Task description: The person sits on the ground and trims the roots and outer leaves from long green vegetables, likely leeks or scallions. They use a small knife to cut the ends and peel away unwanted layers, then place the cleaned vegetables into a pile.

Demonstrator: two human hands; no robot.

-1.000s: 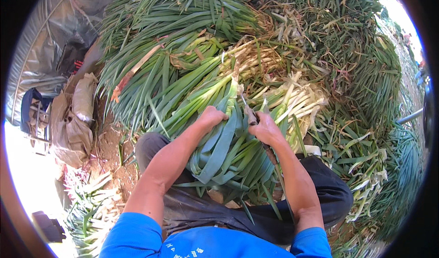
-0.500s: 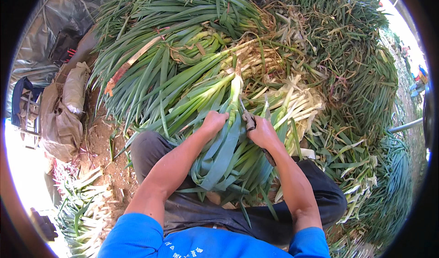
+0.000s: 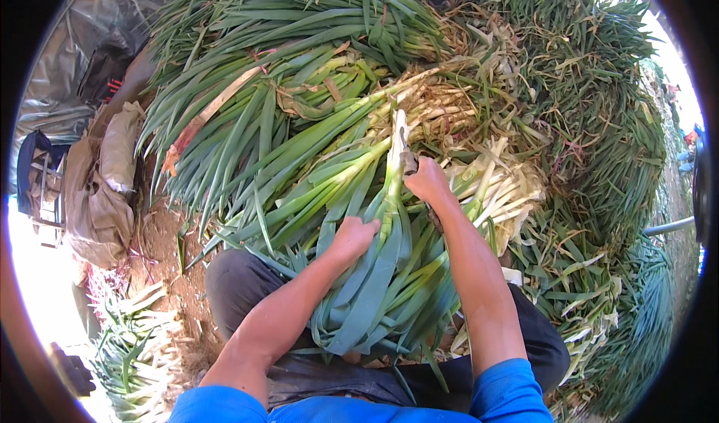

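Note:
A leek (image 3: pixel 392 187) with broad blue-green leaves stands over my lap, its white root end pointing away from me. My left hand (image 3: pixel 355 240) is closed round it where the leaves begin. My right hand (image 3: pixel 428 180), higher up beside the white shank, is closed on a small knife (image 3: pixel 409 162) with a dark, wrapped-looking handle. Its narrow blade lies along the shank near the root end, partly hard to make out. More leek leaves (image 3: pixel 359 314) drape across my legs under both hands.
A large heap of leeks (image 3: pixel 247 56) lies ahead and left, roots toward the middle. Pale trimmed leeks (image 3: pixel 502 198) lie just right of my right hand. Leafy piles (image 3: pixel 569 101) line the right. At lower left are more leeks (image 3: pixel 146 348); brown sacks (image 3: pixel 101 198) stand above them.
My right hand and the knife have moved away from me, up along the shank. My left hand has come slightly nearer me, and the brown root end now looks white.

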